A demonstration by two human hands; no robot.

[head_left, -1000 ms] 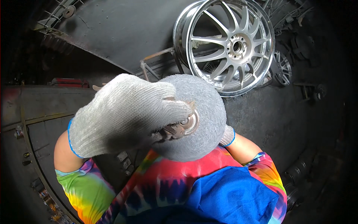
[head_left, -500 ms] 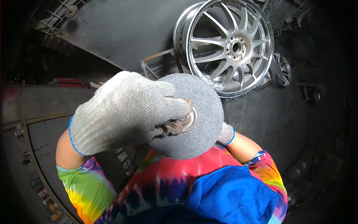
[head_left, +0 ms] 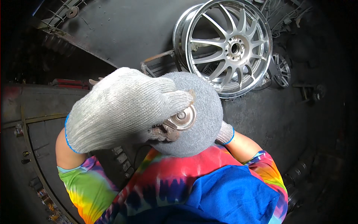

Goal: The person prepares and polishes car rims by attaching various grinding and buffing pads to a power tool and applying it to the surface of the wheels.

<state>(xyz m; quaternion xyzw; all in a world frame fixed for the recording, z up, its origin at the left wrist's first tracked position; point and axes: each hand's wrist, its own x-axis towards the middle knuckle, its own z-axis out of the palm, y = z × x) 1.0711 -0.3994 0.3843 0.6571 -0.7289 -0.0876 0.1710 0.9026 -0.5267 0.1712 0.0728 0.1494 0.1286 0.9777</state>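
Observation:
My left hand, in a knitted white-grey glove with blue cuff trim, reaches across a thick grey fibrous disc. Its thumb and forefinger, dark with grime at the tips, straddle the round metal nut at the disc's centre and touch its edges. The disc faces up, in front of my chest. On its right side, my right hand shows only a gloved wrist with a blue cuff. The disc hides those fingers and whatever they hold.
Beyond the disc, a large silver multi-spoke wheel rim with a polished lip leans on a rusty metal frame. Another rim lies behind it. A workbench edge runs along the left. Cables hang at the far right.
My left thumb and forefinger have spread and turned around the nut, uncovering more of its face. The disc has risen slightly in view. The right wrist has barely moved.

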